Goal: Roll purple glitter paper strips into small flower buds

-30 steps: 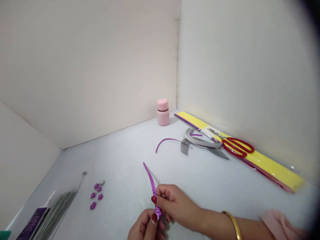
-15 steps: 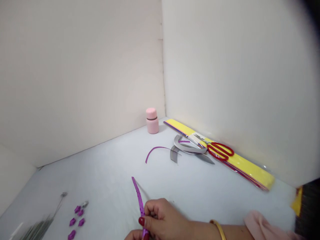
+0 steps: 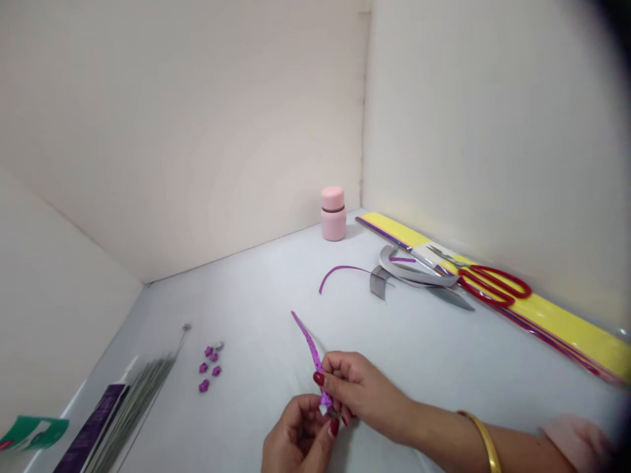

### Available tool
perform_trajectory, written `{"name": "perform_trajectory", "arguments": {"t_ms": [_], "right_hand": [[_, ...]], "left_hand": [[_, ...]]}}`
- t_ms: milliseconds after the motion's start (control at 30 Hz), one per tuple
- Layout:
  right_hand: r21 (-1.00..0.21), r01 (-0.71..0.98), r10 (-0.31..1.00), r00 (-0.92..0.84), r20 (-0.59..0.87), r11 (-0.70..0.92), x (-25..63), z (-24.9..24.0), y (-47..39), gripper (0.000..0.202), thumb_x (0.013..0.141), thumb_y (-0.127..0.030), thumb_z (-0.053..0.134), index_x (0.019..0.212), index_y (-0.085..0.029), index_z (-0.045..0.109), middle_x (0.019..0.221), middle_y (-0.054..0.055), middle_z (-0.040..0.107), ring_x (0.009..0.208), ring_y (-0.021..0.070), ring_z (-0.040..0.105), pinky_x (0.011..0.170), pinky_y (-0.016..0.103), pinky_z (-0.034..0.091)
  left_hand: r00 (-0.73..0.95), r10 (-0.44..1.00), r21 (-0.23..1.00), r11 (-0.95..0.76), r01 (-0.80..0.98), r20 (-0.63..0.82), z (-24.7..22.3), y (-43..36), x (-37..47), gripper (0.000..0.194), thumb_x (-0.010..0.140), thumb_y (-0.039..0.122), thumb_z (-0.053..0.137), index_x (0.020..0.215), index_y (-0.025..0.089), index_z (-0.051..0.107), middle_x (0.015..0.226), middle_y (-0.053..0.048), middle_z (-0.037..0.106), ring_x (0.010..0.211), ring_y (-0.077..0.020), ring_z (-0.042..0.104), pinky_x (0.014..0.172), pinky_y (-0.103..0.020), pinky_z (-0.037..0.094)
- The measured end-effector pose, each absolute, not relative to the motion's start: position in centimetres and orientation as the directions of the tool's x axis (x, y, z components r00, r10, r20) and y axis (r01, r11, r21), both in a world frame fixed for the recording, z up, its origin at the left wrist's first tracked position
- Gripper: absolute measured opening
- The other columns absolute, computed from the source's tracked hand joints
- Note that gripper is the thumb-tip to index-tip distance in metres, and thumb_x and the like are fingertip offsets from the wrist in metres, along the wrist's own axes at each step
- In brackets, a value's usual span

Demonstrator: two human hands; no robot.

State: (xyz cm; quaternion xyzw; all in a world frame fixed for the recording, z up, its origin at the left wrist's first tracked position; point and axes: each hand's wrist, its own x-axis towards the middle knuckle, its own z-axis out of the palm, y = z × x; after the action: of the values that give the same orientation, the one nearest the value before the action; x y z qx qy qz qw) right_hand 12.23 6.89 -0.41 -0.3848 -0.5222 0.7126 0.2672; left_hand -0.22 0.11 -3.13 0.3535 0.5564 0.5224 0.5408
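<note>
A purple paper strip (image 3: 306, 335) rises up and left from between my two hands near the bottom centre. My right hand (image 3: 362, 391), with a gold bangle on the wrist, pinches the strip between thumb and fingers. My left hand (image 3: 300, 439) closes its thumb and fingers round the strip's folded lower end, where a small white patch shows. Several small purple stars (image 3: 204, 385) lie on the table to the left, beside a small silvery piece (image 3: 219, 345).
A pink bottle (image 3: 334, 215) stands near the back corner. On the right, red-handled scissors (image 3: 493, 286) rest across yellow paper strips (image 3: 566, 318), with grey strips (image 3: 419, 272) beside them. Grey wire stems (image 3: 142, 401) and a purple tube (image 3: 93, 427) lie at lower left.
The view has shifted left and down, so the table things appear farther right and higher. More of my left hand shows, and the strip's folded end has come into view.
</note>
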Motion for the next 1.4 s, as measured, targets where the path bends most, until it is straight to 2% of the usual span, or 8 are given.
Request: {"name": "perform_trajectory", "arguments": {"t_ms": [133,433,600,800,1033,1167,1333,1400], "right_hand": [[-0.950,0.039,0.779,-0.562,-0.276,-0.308,12.2,-0.3,6.9,0.038,0.076,-0.051,0.056,0.065,-0.017,0.044,0.048,-0.007,0.048,0.036,0.0039,0.039,0.037,0.016,0.031],[-0.950,0.059,0.768,-0.574,-0.284,-0.307,12.4,-0.4,6.9,0.035,0.079,-0.049,0.054,0.066,-0.018,0.043,0.049,-0.007,0.048,0.036,0.0038,0.039,0.037,0.016,0.030],[-0.945,0.067,0.759,-0.579,-0.297,-0.319,12.4,-0.1,6.9,0.037,0.078,-0.051,0.054,0.065,-0.018,0.043,0.048,-0.007,0.048,0.036,0.0038,0.039,0.037,0.015,0.030],[-0.941,0.078,0.751,-0.583,-0.310,-0.329,12.5,0.0,6.9,0.036,0.078,-0.050,0.054,0.066,-0.017,0.044,0.048,-0.007,0.049,0.036,0.0036,0.040,0.037,0.015,0.031],[-0.939,0.081,0.751,-0.580,-0.317,-0.333,12.3,0.0,7.0,0.036,0.078,-0.050,0.054,0.065,-0.017,0.045,0.048,-0.006,0.049,0.035,0.0037,0.040,0.035,0.014,0.030],[-0.943,0.067,0.753,-0.585,-0.301,-0.325,12.3,-0.3,7.0,0.035,0.078,-0.047,0.055,0.065,-0.017,0.045,0.048,-0.006,0.051,0.036,0.0040,0.041,0.036,0.015,0.031],[-0.946,0.036,0.760,-0.586,-0.281,-0.321,12.2,-0.4,7.0,0.033,0.079,-0.046,0.054,0.066,-0.017,0.045,0.048,-0.005,0.052,0.037,0.0047,0.042,0.038,0.015,0.032],[-0.946,0.026,0.763,-0.585,-0.276,-0.323,12.2,-0.4,7.0,0.033,0.079,-0.046,0.055,0.065,-0.017,0.045,0.048,-0.005,0.052,0.037,0.0044,0.041,0.038,0.015,0.033]], "left_hand": [[-0.213,0.945,0.965,0.223,-0.139,-0.249,-2.2,0.0,-0.5,0.034,0.060,0.046,0.072,0.071,0.015,0.067,0.059,-0.004,0.068,0.053,-0.0131,0.057,0.052,-0.020,0.041],[-0.171,0.966,0.971,0.215,0.107,-0.195,-1.4,-0.1,-1.1,0.037,0.072,0.051,0.058,0.066,0.016,0.068,0.055,-0.003,0.064,0.051,-0.0146,0.053,0.051,-0.020,0.041],[-0.138,0.990,0.931,0.088,0.353,-0.041,-1.3,-0.2,-1.1,0.031,0.079,0.041,0.053,0.068,0.018,0.069,0.056,-0.003,0.065,0.051,-0.0146,0.054,0.053,-0.020,0.041],[-0.214,0.976,0.948,0.105,0.301,-0.040,-0.8,-0.2,-0.8,0.019,0.075,0.036,0.059,0.070,0.020,0.066,0.063,-0.002,0.070,0.058,-0.0165,0.062,0.056,-0.019,0.045],[-0.187,0.982,0.910,0.057,0.411,0.023,-0.5,-0.4,-1.3,0.024,0.079,0.038,0.052,0.068,0.021,0.065,0.060,0.001,0.064,0.056,-0.0143,0.055,0.057,-0.020,0.041],[-0.169,0.985,0.937,0.084,0.340,-0.027,-0.9,-0.3,-1.3,0.029,0.080,0.041,0.050,0.066,0.020,0.063,0.058,0.001,0.060,0.056,-0.0141,0.052,0.056,-0.020,0.039],[-0.109,0.974,0.980,0.200,0.017,-0.197,-1.7,0.0,-1.1,0.033,0.078,0.046,0.055,0.067,0.016,0.062,0.062,-0.003,0.063,0.058,-0.0140,0.054,0.057,-0.021,0.043],[-0.110,0.970,0.976,0.214,-0.034,-0.217,-1.8,0.1,-1.1,0.033,0.076,0.046,0.057,0.068,0.015,0.063,0.062,-0.003,0.063,0.057,-0.0133,0.054,0.056,-0.021,0.043]]}}
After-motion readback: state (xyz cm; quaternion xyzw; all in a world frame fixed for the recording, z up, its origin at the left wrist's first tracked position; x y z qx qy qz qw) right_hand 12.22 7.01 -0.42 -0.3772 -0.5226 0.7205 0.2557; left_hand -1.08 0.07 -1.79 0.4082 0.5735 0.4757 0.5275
